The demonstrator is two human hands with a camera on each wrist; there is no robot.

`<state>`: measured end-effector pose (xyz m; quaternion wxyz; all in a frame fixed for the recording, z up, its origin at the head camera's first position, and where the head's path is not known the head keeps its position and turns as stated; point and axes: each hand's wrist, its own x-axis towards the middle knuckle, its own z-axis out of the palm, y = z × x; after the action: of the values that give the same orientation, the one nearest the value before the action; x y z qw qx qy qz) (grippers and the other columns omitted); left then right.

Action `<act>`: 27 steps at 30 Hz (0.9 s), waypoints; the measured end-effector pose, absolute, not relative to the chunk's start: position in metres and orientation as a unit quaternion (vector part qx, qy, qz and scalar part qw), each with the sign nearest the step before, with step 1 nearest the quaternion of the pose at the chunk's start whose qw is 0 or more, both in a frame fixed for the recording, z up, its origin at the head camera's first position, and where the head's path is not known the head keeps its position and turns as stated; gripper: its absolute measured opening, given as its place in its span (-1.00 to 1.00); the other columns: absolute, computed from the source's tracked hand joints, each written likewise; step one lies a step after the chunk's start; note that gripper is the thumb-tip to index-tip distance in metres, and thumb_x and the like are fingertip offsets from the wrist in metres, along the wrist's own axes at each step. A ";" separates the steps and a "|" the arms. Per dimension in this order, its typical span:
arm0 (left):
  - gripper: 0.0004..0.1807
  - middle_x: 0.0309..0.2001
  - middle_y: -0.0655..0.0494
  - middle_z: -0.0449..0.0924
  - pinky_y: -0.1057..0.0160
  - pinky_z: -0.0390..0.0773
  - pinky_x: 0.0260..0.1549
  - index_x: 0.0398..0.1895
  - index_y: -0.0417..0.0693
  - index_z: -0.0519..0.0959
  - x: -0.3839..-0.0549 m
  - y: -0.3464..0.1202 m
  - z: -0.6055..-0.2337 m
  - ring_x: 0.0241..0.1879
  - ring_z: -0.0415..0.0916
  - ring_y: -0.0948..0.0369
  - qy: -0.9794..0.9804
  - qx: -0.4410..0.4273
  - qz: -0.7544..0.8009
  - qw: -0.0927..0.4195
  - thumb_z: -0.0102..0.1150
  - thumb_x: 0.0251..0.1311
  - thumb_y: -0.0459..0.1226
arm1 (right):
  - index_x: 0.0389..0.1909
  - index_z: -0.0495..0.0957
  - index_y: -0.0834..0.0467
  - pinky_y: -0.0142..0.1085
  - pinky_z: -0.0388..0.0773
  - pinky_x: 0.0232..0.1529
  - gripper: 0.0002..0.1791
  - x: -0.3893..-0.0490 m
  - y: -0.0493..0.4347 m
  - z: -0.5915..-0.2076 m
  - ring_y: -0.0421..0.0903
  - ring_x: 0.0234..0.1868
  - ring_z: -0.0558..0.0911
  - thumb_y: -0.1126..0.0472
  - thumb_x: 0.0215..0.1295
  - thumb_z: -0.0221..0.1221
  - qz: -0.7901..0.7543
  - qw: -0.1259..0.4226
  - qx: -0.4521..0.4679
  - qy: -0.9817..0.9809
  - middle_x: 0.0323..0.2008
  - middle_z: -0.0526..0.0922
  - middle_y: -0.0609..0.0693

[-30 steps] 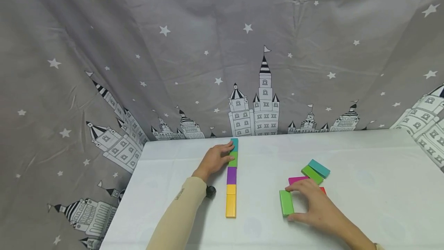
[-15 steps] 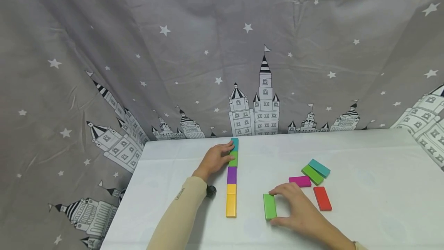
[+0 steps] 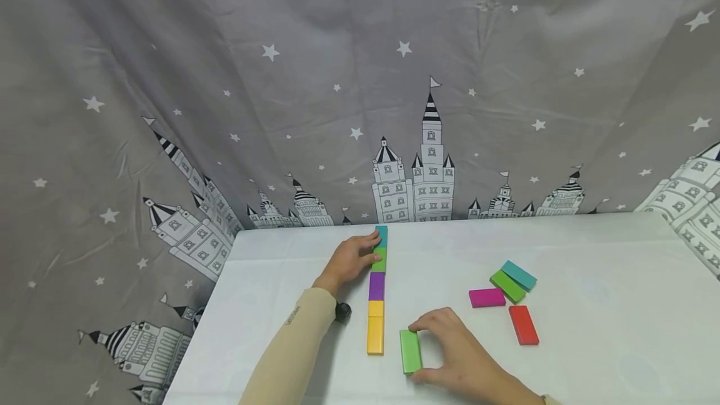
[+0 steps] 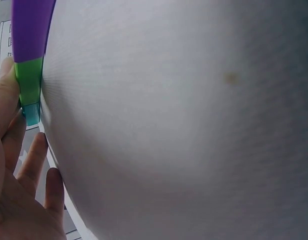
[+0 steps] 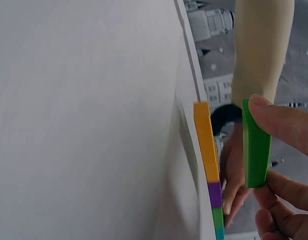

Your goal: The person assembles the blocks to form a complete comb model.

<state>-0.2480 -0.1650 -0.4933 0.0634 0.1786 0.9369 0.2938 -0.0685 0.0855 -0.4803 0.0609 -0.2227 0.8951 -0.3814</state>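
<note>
In the head view a straight row of blocks runs away across the white table: yellow blocks (image 3: pixel 375 335) nearest, then a purple block (image 3: pixel 376 286), a green block (image 3: pixel 380 260) and a teal block (image 3: pixel 382 236) at the far end. My left hand (image 3: pixel 345 262) rests against the row's left side, thumb touching the row's green block and fingers at the teal one. Between thumb and fingertips my right hand (image 3: pixel 452 355) pinches another green block (image 3: pixel 410 352) by its two ends. This block is just right of the yellow ones, apart from them. The right wrist view shows the same pinch.
Right of my right hand lie a magenta block (image 3: pixel 487 297), a red block (image 3: pixel 524 325), a loose green block (image 3: pixel 507 286) and a loose teal block (image 3: pixel 519 275), the last two touching. A grey castle-print curtain (image 3: pixel 315 80) hangs behind the table (image 3: pixel 607 305).
My right hand has moved left with the green block, from beside the loose blocks to near the row's yellow end. My left hand has stayed in place.
</note>
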 end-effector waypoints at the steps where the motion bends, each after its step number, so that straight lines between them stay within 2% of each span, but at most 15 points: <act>1: -0.42 0.46 0.20 0.32 -0.03 0.19 0.47 0.37 -0.02 0.48 -0.248 -0.165 -0.493 0.44 0.26 0.00 0.937 0.179 0.294 0.062 0.28 0.30 -0.11 | 0.08 0.60 -0.12 -0.15 0.56 0.22 -0.34 -0.068 0.083 -0.480 -0.21 0.13 0.42 -0.15 -0.11 0.56 -0.383 0.066 -0.225 0.894 0.04 0.51 -0.32; 13: -0.43 0.46 0.16 0.33 -0.05 0.20 0.46 0.36 -0.05 0.49 -0.247 -0.165 -0.493 0.43 0.27 -0.02 0.935 0.187 0.296 0.061 0.28 0.31 -0.11 | 0.09 0.60 -0.12 -0.07 0.56 0.23 -0.34 -0.064 0.054 -0.475 -0.17 0.12 0.41 -0.22 -0.07 0.52 -0.387 0.145 -0.222 0.883 0.05 0.53 -0.26; 22: -0.43 0.46 0.16 0.32 -0.05 0.18 0.47 0.36 -0.04 0.49 -0.246 -0.164 -0.496 0.43 0.26 -0.03 0.935 0.186 0.296 0.059 0.28 0.31 -0.12 | 0.06 0.61 -0.07 -0.16 0.54 0.22 -0.36 -0.061 0.042 -0.476 -0.19 0.11 0.40 -0.18 -0.07 0.53 -0.390 0.158 -0.244 0.874 0.01 0.52 -0.29; 27: -0.43 0.45 0.17 0.33 -0.05 0.19 0.46 0.36 -0.04 0.49 -0.247 -0.165 -0.493 0.43 0.26 -0.03 0.937 0.185 0.292 0.059 0.28 0.30 -0.11 | 0.04 0.62 -0.02 -0.21 0.52 0.20 -0.36 -0.060 0.039 -0.479 -0.21 0.08 0.41 -0.15 -0.09 0.55 -0.389 0.131 -0.268 0.872 -0.03 0.53 -0.29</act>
<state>-0.2466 -0.1652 -0.4932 0.0587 0.1845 0.9366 0.2919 -0.0598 0.0386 -0.4794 0.1312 -0.2678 0.8718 -0.3887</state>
